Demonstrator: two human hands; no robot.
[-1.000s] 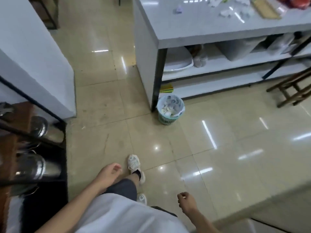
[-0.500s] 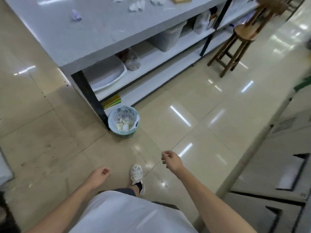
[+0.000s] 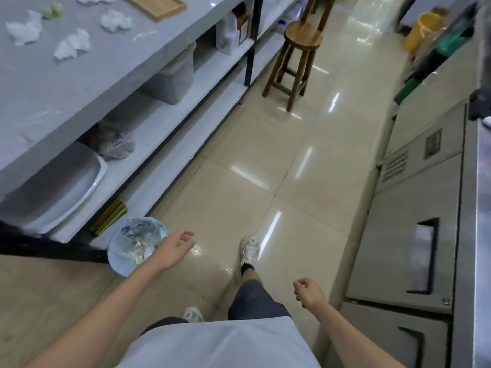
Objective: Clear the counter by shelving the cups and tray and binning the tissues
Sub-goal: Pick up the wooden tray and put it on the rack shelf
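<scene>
The grey counter now fills the upper left of the frame, nearer than half a second ago, so the person has walked up alongside it. At its top edge lies the wooden tray, with four crumpled tissues scattered to its left; no cups are in view. The lined bin sits at lower left by the counter's black leg. The left hand hangs loosely curled and empty over the bin; the right hand, lower right, is half-clenched, empty. Clearing looks about to begin.

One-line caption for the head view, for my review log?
Person walks beside counter strewn with crumpled tissues, hands empty, bin at foot.
</scene>
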